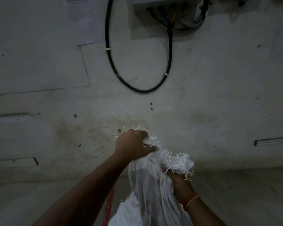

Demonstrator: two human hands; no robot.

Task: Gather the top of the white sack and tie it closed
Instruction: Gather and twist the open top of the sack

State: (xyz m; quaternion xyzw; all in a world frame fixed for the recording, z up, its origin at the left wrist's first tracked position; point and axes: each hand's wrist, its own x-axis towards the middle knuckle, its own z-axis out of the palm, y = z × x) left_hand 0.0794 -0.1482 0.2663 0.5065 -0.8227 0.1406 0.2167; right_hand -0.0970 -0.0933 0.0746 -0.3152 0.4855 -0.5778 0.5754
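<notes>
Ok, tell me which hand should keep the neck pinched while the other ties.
Probably the right hand: it grips the white sack lower, under the frayed top. The left hand holds only the upper fringe, freer to wrap.

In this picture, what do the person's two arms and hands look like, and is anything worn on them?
Both forearms are bare, with no sleeves in view and no gloves. The left hand shows no ring or band that I can see. The right hand has an orange thread band around its wrist. The dim light hides finer details.

Dim stained wall, looped black cable, junction box
</notes>
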